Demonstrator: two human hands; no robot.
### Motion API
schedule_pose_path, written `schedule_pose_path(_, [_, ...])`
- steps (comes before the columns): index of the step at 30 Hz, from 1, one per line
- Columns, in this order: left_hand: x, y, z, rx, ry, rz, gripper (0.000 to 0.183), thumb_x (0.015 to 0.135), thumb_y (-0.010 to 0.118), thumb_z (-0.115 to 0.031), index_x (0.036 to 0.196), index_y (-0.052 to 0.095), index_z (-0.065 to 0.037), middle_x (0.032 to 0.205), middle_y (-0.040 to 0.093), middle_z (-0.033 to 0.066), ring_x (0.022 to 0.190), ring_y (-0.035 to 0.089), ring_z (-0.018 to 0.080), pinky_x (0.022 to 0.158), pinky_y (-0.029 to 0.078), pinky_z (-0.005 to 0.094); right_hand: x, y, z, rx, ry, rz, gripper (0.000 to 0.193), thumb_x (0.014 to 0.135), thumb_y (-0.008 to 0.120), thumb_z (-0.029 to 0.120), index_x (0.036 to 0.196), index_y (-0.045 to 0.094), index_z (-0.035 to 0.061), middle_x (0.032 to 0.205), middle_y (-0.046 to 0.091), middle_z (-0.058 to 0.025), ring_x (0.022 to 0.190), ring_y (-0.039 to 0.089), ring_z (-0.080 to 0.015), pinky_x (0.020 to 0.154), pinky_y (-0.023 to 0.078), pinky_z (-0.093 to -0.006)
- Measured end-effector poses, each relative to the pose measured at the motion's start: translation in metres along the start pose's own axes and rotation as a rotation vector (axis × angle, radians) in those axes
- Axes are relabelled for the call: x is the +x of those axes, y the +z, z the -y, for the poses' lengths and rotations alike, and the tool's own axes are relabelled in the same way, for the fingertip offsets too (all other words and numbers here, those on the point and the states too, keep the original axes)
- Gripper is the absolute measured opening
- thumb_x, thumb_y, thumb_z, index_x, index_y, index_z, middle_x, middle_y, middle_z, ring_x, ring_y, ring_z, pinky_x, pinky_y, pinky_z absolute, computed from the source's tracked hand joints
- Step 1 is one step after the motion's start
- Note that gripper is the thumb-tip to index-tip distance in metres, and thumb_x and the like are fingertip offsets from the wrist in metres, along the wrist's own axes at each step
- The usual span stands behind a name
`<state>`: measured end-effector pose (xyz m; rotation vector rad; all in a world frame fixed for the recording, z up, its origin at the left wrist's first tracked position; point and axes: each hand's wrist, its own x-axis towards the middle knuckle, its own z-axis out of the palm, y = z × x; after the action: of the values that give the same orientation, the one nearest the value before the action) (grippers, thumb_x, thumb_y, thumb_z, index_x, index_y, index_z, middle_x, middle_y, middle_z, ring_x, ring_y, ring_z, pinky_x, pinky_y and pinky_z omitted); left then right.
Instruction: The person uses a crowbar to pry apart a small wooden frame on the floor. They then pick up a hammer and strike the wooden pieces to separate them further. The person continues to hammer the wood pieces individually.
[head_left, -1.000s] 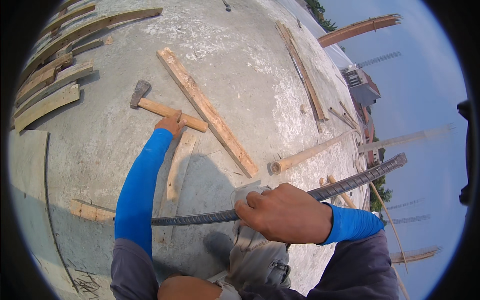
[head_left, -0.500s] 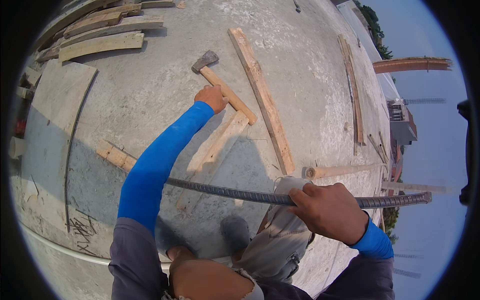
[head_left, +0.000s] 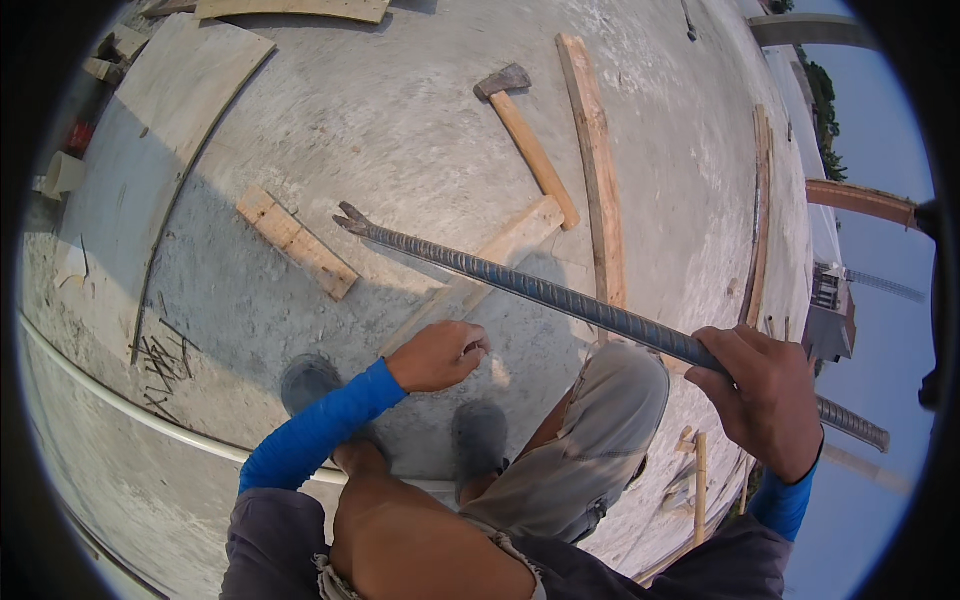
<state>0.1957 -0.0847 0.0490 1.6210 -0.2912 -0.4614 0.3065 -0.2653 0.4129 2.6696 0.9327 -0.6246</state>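
My right hand is wrapped round a ribbed steel pry bar with a forked claw at its far left end. The bar slants across the view above the floor, its other end jutting out past my hand. My left hand, in a blue sleeve, is curled closed below the bar and apart from it. What its fingers hold, if anything, is hidden. Beyond the bar lies a hatchet with a wooden handle, whose end rests on a pale board. A short wooden block sits left of the claw.
A long timber lies right of the hatchet. At the left are a plywood sheet, several loose nails or rods and a white pipe. A wooden-handled tool lies by my right knee. My boots stand on the concrete floor.
My left hand has come back from the hatchet handle toward my knees. The pry bar's claw end has swung up and forward, and my right hand has shifted right. The view has turned.
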Motion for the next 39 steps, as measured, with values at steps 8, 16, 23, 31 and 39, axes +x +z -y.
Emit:
schedule_pose_path(8, [0.263,0.039,0.042,0.700,0.025,-0.681,0.064,0.088,0.075,-0.019,0.149,0.056,-0.015,0.132,0.055,0.0203,0.108,0.059,0.0407,0.084,0.051,0.0557,-0.002,-0.017,0.026,-0.037,0.089,-0.013,0.033,0.083,0.084,0.008,0.112,0.072,-0.0001,0.080,0.067,-0.0176,0.065,0.065,-0.0375,0.059,0.049,-0.0442])
schedule_pose_path(16, [0.302,-0.003,0.034,0.557,-0.467,-0.371,0.062,0.093,0.078,-0.049,0.143,0.057,-0.018,0.127,0.052,0.0195,0.097,0.067,0.0341,0.073,0.063,0.0468,-0.066,-0.010,0.009,0.034,0.190,0.009,0.028,0.085,0.078,0.003,0.111,0.071,-0.0040,0.079,0.066,-0.0196,0.066,0.063,-0.0383,0.064,0.049,-0.0432])
schedule_pose_path(23, [0.314,-0.001,0.040,0.206,-0.346,-0.831,0.045,0.089,0.076,-0.015,0.132,0.061,-0.009,0.118,0.050,0.0251,0.091,0.069,0.0433,0.077,0.064,0.0456,-0.102,0.031,-0.034,-0.106,-0.008,-0.183,0.037,0.097,0.081,0.007,0.133,0.074,0.0060,0.128,0.073,-0.0114,0.121,0.066,-0.0272,0.101,0.054,-0.0367])
schedule_pose_path(31, [0.212,-0.029,0.000,-0.205,-0.111,-0.866,0.061,0.077,0.078,-0.005,0.126,0.042,-0.008,0.123,0.049,0.0275,0.108,0.060,0.0530,0.091,0.054,0.0569,-0.091,0.036,-0.046,-0.006,-0.066,-0.207,0.044,0.099,0.078,0.009,0.142,0.066,0.0071,0.138,0.070,-0.0139,0.124,0.066,-0.0284,0.106,0.051,-0.0389])
schedule_pose_path(39, [-0.041,0.000,0.045,-0.112,-0.018,-0.598,0.061,0.082,0.075,-0.006,0.130,0.037,-0.004,0.119,0.059,0.0304,0.106,0.068,0.0507,0.088,0.055,0.0559,-0.021,-0.020,0.018,-0.062,0.026,-0.028,0.027,0.087,0.073,0.001,0.113,0.069,-0.0062,0.083,0.065,-0.0206,0.067,0.062,-0.0356,0.067,0.049,-0.0428])
